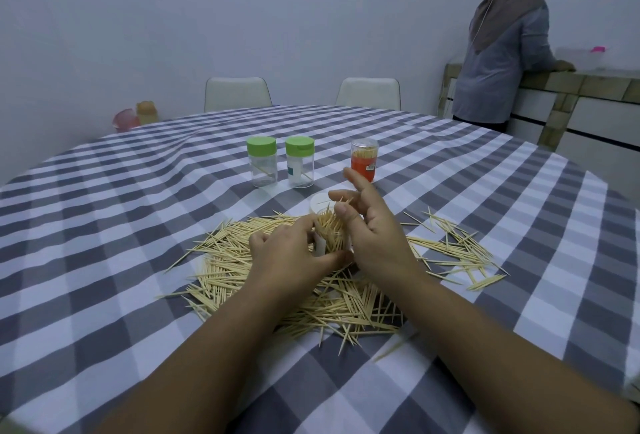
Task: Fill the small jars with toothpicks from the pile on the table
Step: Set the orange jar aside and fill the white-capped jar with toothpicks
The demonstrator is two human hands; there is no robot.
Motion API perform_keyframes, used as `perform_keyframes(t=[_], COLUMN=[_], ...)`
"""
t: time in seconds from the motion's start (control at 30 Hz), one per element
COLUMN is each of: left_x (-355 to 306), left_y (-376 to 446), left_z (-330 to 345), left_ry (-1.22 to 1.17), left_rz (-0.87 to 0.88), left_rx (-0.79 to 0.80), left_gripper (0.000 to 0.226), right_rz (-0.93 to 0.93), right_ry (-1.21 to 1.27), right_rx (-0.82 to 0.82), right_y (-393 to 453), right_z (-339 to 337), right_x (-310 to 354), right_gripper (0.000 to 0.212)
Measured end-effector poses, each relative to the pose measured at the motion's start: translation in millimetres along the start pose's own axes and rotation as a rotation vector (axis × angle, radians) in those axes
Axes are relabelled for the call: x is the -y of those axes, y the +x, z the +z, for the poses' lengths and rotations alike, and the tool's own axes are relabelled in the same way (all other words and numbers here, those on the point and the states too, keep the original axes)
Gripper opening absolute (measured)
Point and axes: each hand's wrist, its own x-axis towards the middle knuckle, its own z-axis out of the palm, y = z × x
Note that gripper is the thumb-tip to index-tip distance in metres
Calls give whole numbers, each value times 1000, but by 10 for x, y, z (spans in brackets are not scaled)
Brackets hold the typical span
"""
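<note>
A wide pile of toothpicks [228,271] lies on the checked tablecloth. In its middle stands a small clear jar [329,234] packed with toothpicks. My left hand [291,253] grips the jar from the left. My right hand [374,233] is at the jar's right side, thumb and fingers pinching toothpicks at the jar's mouth. A white lid [320,201] lies just behind the jar. Two clear jars with green lids [262,162] [300,162] stand farther back, each with a toothpick or two inside. An orange-labelled jar [363,160] full of toothpicks stands to their right.
The round table [104,226] has a grey-and-white checked cloth. Two white chairs [238,94] [369,92] stand at its far side. Pink and orange containers [135,118] sit beyond the left edge. A person [502,46] stands at a counter at the right.
</note>
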Motion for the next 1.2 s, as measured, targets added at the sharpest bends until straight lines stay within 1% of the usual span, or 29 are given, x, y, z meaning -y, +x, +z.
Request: perform_keyframes(t=[0.07, 0.23, 0.37, 0.47, 0.53, 0.57, 0.63, 0.7, 0.8, 0.87, 0.93, 1.0, 1.1, 1.13, 1.17, 1.2], left_x=[4, 16, 37, 35, 23, 17, 15, 10, -10, -17, -15, -13, -22, -25, -27, -31], left_y=[4, 14, 21, 19, 16, 14, 12, 5, -5, -5, -2, -2, -10, -13, -15, -17], left_z=[6, 27, 49, 61, 58, 49, 35, 25, 18, 13, 6, 1, -13, -16, -19, -24], left_ry=[-1, -11, -6, 13, 2, -4, -7, 0, 2, 1, -3, -1, 7, 2, -1, 0], left_rz=[3, 8, 15, 21, 15, 10, 7, 6, 3, 0, -5, -10, -14, -16, -18, -20], left_rx=[-6, 0, -24, -59, -45, -33, -7, 2, -4, -14, -13, -7, 1, 5, 9, 11], left_gripper=[36, 32, 28, 24, 29, 33, 32, 33, 37, 35, 33, 35, 38, 39, 40, 42], right_rz=[-36, -110, -159, -145, -150, -155, -126, -87, -90, -56, -30, -28, 7, 37, 69, 108], right_ry=[-24, -200, -418, -550, -548, -495, -320, -217, -327, -435, -478, -437, -305, -317, -387, -508], right_rx=[8, 35, 85, 128, 130, 112, 52, 10, 10, 55, 121, 142, 99, 89, 86, 93], right_y=[-1, -8, -5, 17, 19, 20, 16, 7, 17, 36, 44, 36, 43, 54, 77, 105], right_z=[14, 33, 60, 58, 49, 41, 10, -18, -38, -33, -28, -39, -130, -193, -271, -361], right_x=[-11, -72, -94, -118, -103, -100, -85, -61, -47, -49, -53, -21, 53, 71, 67, 43], right_gripper=[46, 42, 51, 57, 55, 50, 39, 39, 36, 36, 39, 40, 36, 35, 36, 39])
